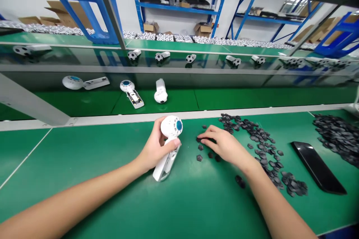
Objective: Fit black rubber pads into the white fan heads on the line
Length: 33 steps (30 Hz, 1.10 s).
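Our left hand (155, 146) wraps closed around the neck of a white plastic handheld device (171, 126). Its round head, with a blue centre, sits above our fingers, and its long body slants toward us, near the middle of the green-topped counter (84, 157) and closer to the back edge than the front. We cannot tell whether its lower end touches the surface. This full wrap gives us a firm hold and leaves the round face in view. Our right hand (223, 144) lies low, its fingers (213, 132) drawn narrowly together over small dark hexagonal pieces (199, 158); we cannot tell whether they hold one. Working among these few loose pieces, apart from the denser scatter behind, makes a single piece easier to separate. Toward the counter's right edge lie a glossy black rectangular slab (318, 168) and a thick heap of dark pieces (338, 138).
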Available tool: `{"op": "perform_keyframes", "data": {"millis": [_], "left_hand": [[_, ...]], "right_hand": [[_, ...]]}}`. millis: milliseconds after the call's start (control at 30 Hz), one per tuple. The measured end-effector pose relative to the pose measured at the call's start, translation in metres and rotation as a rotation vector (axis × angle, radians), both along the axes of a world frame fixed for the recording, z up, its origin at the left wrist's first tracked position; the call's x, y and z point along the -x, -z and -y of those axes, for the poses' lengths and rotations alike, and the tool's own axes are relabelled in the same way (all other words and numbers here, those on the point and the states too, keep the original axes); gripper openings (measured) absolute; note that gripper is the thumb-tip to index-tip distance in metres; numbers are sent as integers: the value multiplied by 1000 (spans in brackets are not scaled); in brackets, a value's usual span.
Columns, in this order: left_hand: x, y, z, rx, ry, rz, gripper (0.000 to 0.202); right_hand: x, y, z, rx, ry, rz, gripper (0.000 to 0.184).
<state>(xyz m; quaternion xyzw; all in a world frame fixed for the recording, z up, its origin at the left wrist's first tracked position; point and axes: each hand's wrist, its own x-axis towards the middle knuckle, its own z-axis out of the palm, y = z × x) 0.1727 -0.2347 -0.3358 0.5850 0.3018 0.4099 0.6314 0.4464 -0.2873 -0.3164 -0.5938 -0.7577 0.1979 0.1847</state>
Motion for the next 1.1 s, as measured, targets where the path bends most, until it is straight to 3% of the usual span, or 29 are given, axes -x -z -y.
{"op": "perform_keyframes", "data": {"millis": [133, 233, 333, 467, 567, 800, 1100], "left_hand": [[0, 7, -11, 66, -72, -9, 61], [0, 6, -12, 148, -50, -35, 53], [-1, 3, -11, 144, -13, -106, 44], [-2, 1, -10, 140, 80, -186, 42], [-2, -1, -9, 117, 131, -263, 46], [-1, -16, -5, -49, 178, -453, 55], [-12, -7, 3, -206, 155, -460, 70]], "right_hand": [[6, 4, 1, -5, -9, 54, 22], [12, 6, -4, -56, 25, 9, 21], [21, 8, -7, -7, 88, -232, 24], [41, 5, -1, 214, 198, -698, 27], [58, 1, 8, 272, 244, -812, 30], [80, -3, 13, 130, 264, -705, 25], [71, -4, 16, -15, 183, -354, 21]]}}
